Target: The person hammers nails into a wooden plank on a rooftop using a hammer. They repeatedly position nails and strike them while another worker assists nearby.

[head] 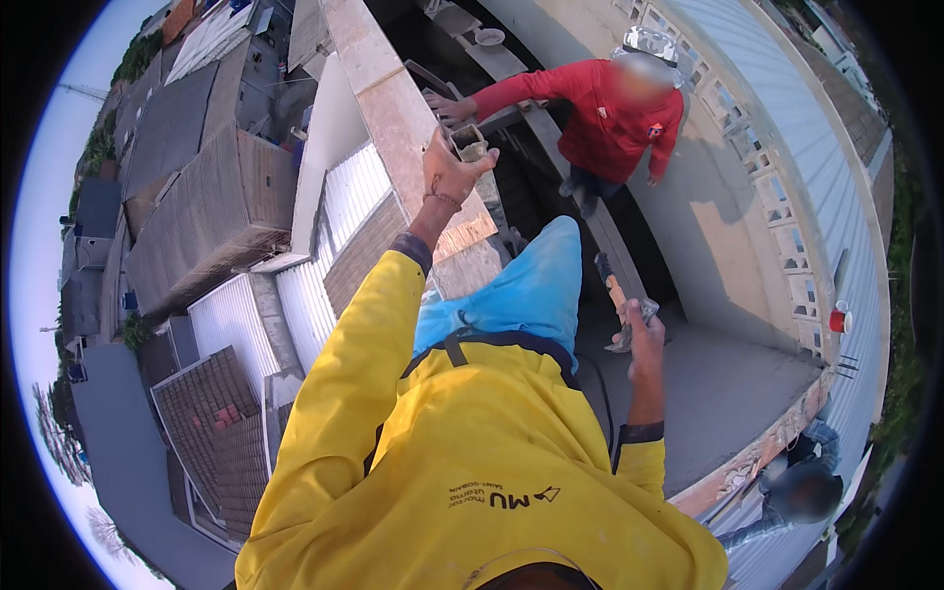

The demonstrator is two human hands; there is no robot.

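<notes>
My left hand reaches forward over the top of a wall. Its thumb and fingers are around a hollow, square-sided piece with a rough, mortar-stained rim; its material and full length cannot be made out. Down at my right side, my right hand grips a hammer close to its metal head. The hammer's wooden handle, dark at the end, points forward. My leg in blue trousers rests by the wall's near end, where a wooden board lies on top.
A co-worker in a red shirt stands on a plank ahead, one hand by the wall top. A second person is at the lower right edge. Metal roofs lie far below, left. A bowl sits on planks ahead.
</notes>
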